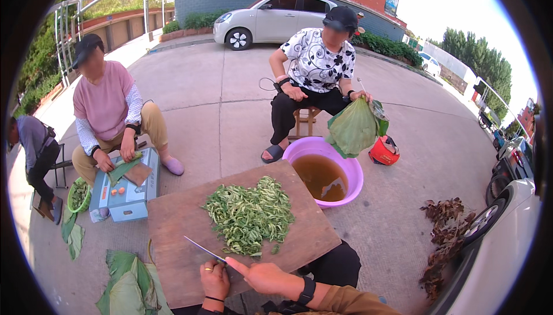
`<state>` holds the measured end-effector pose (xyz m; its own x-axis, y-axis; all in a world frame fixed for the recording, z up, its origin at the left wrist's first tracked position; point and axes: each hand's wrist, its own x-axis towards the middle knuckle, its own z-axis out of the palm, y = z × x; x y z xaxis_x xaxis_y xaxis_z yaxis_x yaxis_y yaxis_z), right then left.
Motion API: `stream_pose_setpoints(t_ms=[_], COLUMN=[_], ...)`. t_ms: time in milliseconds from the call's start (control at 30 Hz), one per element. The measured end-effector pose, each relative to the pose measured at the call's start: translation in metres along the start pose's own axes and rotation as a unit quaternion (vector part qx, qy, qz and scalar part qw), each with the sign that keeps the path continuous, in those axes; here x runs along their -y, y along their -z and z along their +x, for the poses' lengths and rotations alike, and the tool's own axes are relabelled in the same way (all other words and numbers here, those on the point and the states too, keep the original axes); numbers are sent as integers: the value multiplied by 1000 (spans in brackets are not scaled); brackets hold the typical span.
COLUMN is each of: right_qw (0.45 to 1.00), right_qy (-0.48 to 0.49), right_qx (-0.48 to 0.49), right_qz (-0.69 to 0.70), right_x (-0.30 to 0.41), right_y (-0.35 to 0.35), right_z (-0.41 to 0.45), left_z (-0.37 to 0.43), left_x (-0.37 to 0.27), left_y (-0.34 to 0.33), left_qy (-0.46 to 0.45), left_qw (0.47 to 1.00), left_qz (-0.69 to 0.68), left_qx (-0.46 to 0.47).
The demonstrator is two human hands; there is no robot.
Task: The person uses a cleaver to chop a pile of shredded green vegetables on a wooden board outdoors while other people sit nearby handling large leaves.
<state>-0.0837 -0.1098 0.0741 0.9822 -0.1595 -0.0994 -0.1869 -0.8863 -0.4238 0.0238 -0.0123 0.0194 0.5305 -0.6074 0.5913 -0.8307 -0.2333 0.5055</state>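
A large wooden board [181, 224] lies across in front of me, bearing a heap of sliced green leaves [250, 215]. My right hand [265, 277] is closed around a knife whose blade [201, 247] points to the far left over the board; its handle is hidden in the hand, and the index finger reaches along the blade. Beside the blade, my left hand [215, 279], with a ring on one finger, rests on the board's near edge with fingers curled. A small green bit shows at its fingertips, mostly covered by the blade and fingers.
A purple basin [356, 181] of brown water stands beyond the board. Behind it a seated person holds a large leaf [354, 127]. At the left another person works over a blue-grey box [149, 172]. Large leaves [127, 284] lie on the ground at the lower left; dried leaves [445, 237] lie right.
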Motion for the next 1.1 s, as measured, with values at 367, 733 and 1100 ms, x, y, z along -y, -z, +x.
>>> stream_pose_setpoints(t_ms=[367, 733, 1100], right_qw=[999, 1000, 1000], right_qy=[0, 10, 11], right_qx=[40, -2, 17], right_qz=[-7, -14, -7], right_x=[-1, 0, -1], right_y=[2, 1, 2], right_z=[1, 0, 0], left_z=[-3, -4, -4], left_x=[1, 1, 0], left_y=[-1, -3, -2], left_qy=[11, 2, 8], left_qw=[1000, 1000, 1000], left_qz=[-2, 2, 8], left_qx=[-4, -9, 2])
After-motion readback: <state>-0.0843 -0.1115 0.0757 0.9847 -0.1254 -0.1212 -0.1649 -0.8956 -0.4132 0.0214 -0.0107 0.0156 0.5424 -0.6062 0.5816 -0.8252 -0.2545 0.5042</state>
